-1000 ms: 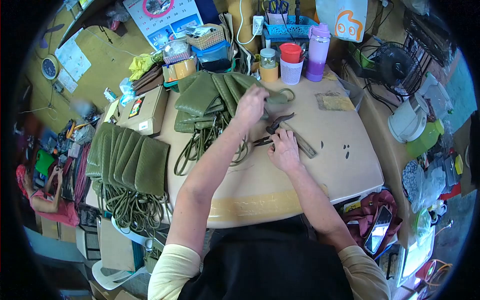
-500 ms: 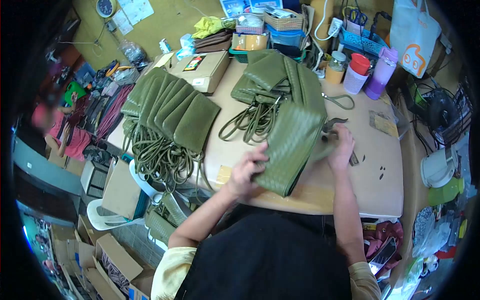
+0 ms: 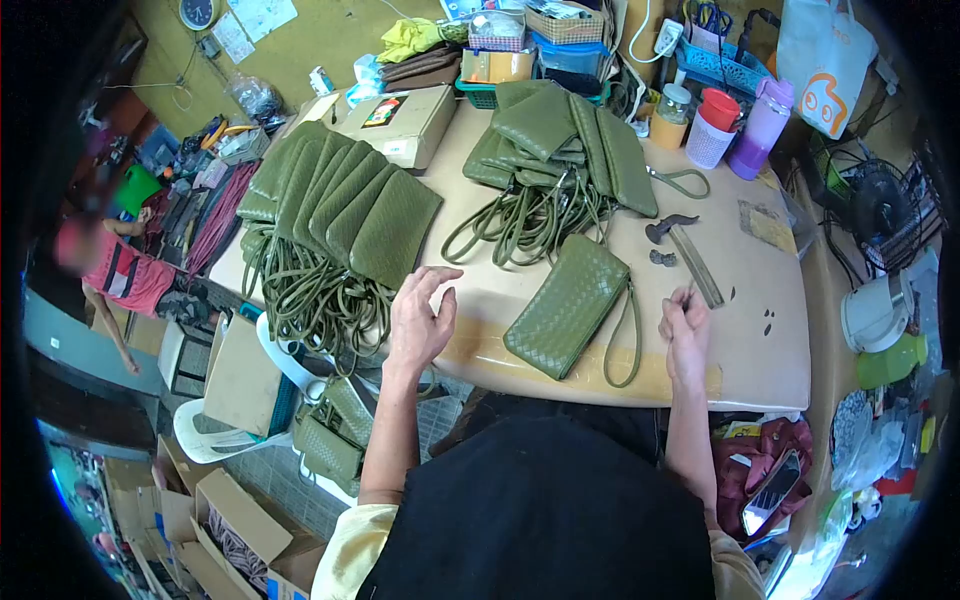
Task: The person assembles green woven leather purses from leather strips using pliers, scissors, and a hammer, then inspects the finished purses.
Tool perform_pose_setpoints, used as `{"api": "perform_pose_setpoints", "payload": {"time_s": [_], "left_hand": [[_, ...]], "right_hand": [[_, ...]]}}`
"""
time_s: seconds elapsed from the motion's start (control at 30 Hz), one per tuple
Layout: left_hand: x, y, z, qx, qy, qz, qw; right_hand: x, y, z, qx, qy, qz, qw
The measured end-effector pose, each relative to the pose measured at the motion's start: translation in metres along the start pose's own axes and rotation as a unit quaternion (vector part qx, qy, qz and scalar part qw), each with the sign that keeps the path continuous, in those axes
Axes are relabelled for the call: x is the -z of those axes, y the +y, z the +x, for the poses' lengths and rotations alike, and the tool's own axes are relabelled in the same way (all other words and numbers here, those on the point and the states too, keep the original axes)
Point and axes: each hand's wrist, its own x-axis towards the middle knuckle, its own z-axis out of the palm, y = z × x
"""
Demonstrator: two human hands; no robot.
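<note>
A green woven pouch (image 3: 568, 307) lies on the table (image 3: 480, 345), its wrist strap (image 3: 638, 335) looped to its right. My left hand (image 3: 424, 318) is raised left of it, fingers apart and holding nothing, near a stack of green pouches (image 3: 345, 205) with bunched straps. To the right, my right hand (image 3: 686, 325) has its fingers curled together; whether something small is between them is hidden. Beyond that hand lie a flat metal-looking bar (image 3: 697, 266) and a dark curved tool (image 3: 670, 228). A second pile of green pouches (image 3: 560, 140) rests behind the single pouch.
A cardboard box (image 3: 400, 125) stands at the back, near baskets. Jars, a red-lidded cup (image 3: 712, 130) and a purple bottle (image 3: 764, 130) line the back right. Another person (image 3: 130, 270) is at the far left. A white chair (image 3: 215, 430) stands left of the table.
Both hands have let go of the pouch, which now lies flat with its strap beside it. My left hand has moved left; my right hand is lower, nearer the table's front.
</note>
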Motion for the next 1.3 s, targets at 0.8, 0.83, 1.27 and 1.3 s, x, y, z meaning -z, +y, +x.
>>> {"api": "perform_pose_setpoints", "payload": {"time_s": [0.8,0.83,1.27,1.3], "left_hand": [[0.080,-0.084,0.117,0.242,-0.035,0.497,0.833],[0.077,-0.082,0.117,0.244,-0.045,0.502,0.828],[0.075,-0.112,0.127,0.223,-0.046,0.325,0.918],[0.080,-0.111,0.130,0.217,-0.050,0.305,0.926]], "right_hand": [[-0.019,0.035,-0.007,0.111,0.002,-0.319,0.941],[-0.025,0.031,-0.006,0.112,0.039,-0.363,0.924],[-0.092,-0.014,-0.012,0.255,-0.171,-0.439,0.845],[-0.108,-0.015,-0.014,0.226,-0.228,-0.390,0.863]]}}
